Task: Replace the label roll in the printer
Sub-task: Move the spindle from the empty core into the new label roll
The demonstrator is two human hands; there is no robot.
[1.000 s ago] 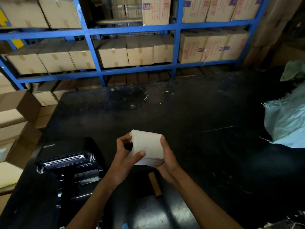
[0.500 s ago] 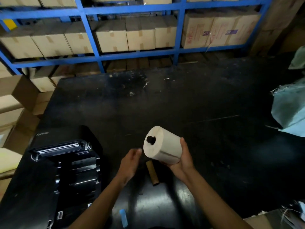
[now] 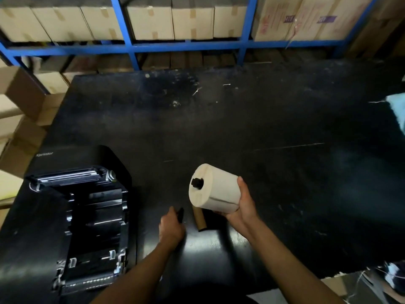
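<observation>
My right hand (image 3: 243,207) grips a full white label roll (image 3: 213,188) from below and holds it above the black table (image 3: 263,128). A black spindle end (image 3: 197,183) sticks out of the roll's core on its left face. My left hand (image 3: 172,226) is down on the table with its fingers curled round a small black part (image 3: 180,213). An empty brown cardboard core (image 3: 199,218) lies on the table between my hands. The black label printer (image 3: 87,216) stands at the left with its lid open and its roll bay bare.
Blue metal shelving (image 3: 186,43) loaded with cardboard boxes (image 3: 192,20) runs behind the table. More boxes (image 3: 19,102) are stacked at the left. A pale blue bag (image 3: 397,108) reaches in at the right edge. The table's front edge lies near my right forearm.
My left hand let go of the roll, dropped to the table and closed on a small black part. My right hand now holds the roll alone, spindle end turned towards the printer.
</observation>
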